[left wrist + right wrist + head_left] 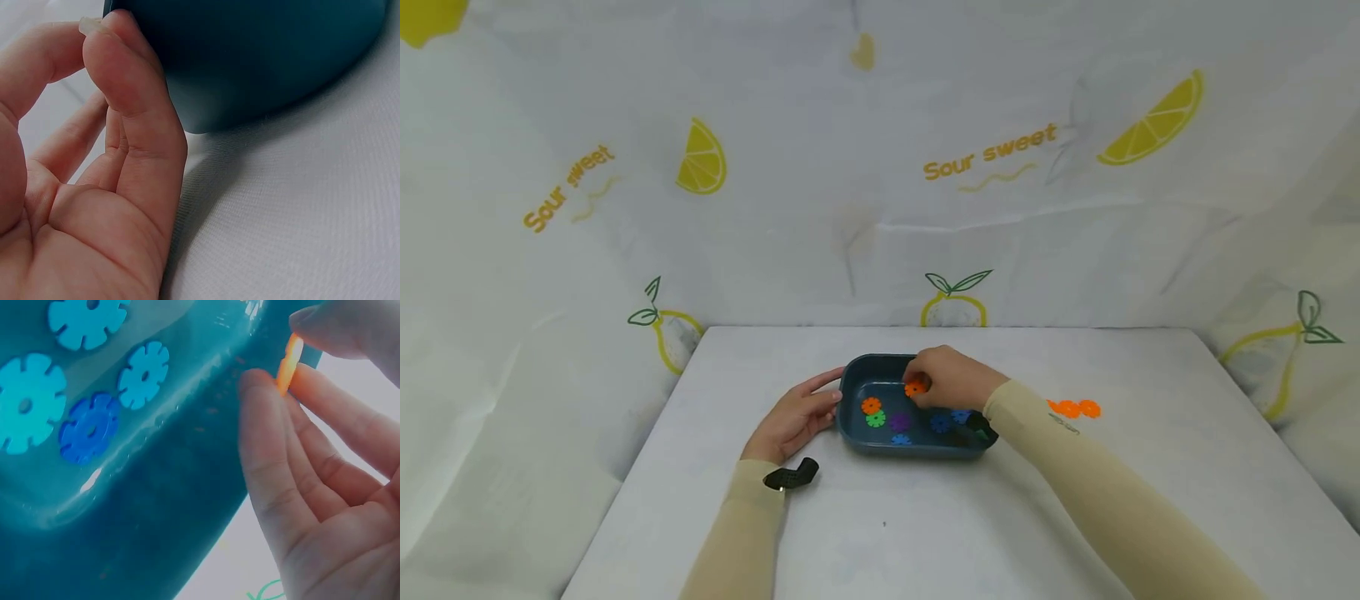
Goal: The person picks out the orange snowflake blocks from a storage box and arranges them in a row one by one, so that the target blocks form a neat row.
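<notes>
An orange disc is pinched edge-on between the fingertips of the right hand, inside the dark tray near its far wall. The tray's left end is touched by the fingers of the left hand, which are lightly bent and hold nothing. Orange, green, purple and blue discs lie flat on the tray floor. More orange discs lie on the white table, right of the tray.

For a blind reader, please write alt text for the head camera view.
A right hand pinches an orange gear disc over a dark teal tray holding more coloured discs, while the left hand touches the tray's left side. More orange discs lie on the white table.
</notes>
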A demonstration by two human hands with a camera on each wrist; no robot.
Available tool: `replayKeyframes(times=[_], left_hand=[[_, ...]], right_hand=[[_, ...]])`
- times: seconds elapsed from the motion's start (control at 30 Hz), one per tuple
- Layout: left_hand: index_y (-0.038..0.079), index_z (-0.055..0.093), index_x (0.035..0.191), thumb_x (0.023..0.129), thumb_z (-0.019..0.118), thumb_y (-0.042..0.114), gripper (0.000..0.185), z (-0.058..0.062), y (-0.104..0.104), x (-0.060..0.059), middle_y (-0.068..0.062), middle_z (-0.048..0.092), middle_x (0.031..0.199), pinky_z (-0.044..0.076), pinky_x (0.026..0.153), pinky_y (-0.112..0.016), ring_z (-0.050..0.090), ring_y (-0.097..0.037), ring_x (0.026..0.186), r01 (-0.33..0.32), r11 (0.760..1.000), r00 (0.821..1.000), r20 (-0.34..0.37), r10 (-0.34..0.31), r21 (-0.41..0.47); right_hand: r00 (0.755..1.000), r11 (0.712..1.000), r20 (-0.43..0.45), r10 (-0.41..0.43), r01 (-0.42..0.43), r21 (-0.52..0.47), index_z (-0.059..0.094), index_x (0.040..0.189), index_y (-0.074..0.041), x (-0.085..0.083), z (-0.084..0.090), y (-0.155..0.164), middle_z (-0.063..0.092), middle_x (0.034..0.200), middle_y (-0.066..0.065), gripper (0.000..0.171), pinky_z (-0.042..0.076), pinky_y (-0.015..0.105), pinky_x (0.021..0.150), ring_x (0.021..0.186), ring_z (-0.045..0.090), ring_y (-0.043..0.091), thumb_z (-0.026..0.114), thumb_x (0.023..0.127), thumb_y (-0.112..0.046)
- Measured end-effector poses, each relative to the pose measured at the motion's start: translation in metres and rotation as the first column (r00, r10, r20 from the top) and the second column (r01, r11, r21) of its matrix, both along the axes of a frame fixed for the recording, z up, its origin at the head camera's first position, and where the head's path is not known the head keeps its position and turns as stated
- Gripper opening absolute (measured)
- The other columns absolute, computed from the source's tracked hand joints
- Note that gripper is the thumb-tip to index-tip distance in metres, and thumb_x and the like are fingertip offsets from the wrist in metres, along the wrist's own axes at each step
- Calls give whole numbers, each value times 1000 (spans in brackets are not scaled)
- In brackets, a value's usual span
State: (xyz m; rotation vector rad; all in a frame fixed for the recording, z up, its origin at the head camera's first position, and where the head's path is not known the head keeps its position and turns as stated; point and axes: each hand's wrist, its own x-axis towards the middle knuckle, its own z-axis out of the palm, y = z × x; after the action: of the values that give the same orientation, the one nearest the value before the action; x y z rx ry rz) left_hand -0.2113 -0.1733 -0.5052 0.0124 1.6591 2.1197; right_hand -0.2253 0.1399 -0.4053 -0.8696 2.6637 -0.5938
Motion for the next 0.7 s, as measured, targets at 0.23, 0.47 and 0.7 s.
replayKeyframes(times=[0.23, 0.47, 0.7], left_hand=[[21, 56, 158, 103, 74, 16, 58, 2, 1, 2, -1, 69, 104, 54, 75, -22, 61, -13, 85, -7, 1000, 1000, 3, 7, -1], [22, 57, 157, 104, 73, 16, 56, 3, 2, 4, -1, 68, 106, 54, 76, -22, 61, -14, 86, -10, 1000, 1000, 18, 10, -1], [22, 55, 159, 105, 72, 17, 57, 1, 2, 5, 1, 68, 103, 54, 76, -22, 60, -13, 86, -13, 1000, 1000, 18, 13, 0]], right_hand=[[999, 997, 2, -42, 42, -71, 80, 122, -10, 8, 5, 14, 73, 114, 0, 28, 61, 30, 88, 93, 67, 9, 79, 96, -18], [995, 978, 11, -101, 101, -185, 79, 125, -8, 17, 5, 39, 75, 115, 1, 30, 62, 30, 88, 93, 70, 10, 80, 96, -18], [980, 946, -8, -198, 189, -262, 79, 126, -12, 26, 6, 76, 76, 111, -3, 30, 60, 30, 85, 93, 68, 12, 80, 96, -17]])
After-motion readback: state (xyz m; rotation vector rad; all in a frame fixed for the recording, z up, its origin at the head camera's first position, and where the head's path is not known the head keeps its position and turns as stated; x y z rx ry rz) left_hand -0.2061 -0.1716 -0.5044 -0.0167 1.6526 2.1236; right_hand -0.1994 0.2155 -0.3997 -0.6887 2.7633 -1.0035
